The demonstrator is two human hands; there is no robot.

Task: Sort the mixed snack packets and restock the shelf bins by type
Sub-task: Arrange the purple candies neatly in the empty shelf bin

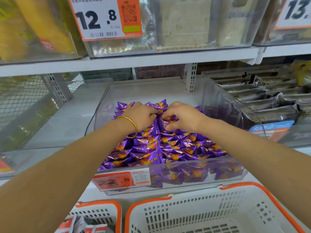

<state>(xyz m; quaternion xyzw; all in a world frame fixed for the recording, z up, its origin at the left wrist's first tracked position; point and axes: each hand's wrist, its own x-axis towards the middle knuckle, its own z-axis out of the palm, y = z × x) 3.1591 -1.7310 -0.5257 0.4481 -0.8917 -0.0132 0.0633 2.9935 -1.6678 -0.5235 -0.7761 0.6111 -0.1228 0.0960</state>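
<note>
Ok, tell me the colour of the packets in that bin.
The packets are shiny purple with orange; head view.

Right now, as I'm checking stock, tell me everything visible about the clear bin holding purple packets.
The clear plastic bin sits open-topped on the shelf, an orange price label on its front wall. Purple snack packets fill its front; its back is bare. The left hand and right hand grip packets inside.

Both bare forearms reach forward and converge, palms facing down. The left hand (143, 115) and the right hand (182, 117) sit side by side, fingertips almost meeting, wrists angled slightly inward. Each hand's fingers curl downward and pinch purple packets (146, 148); the right thumb tucks beneath its fingers.
</note>
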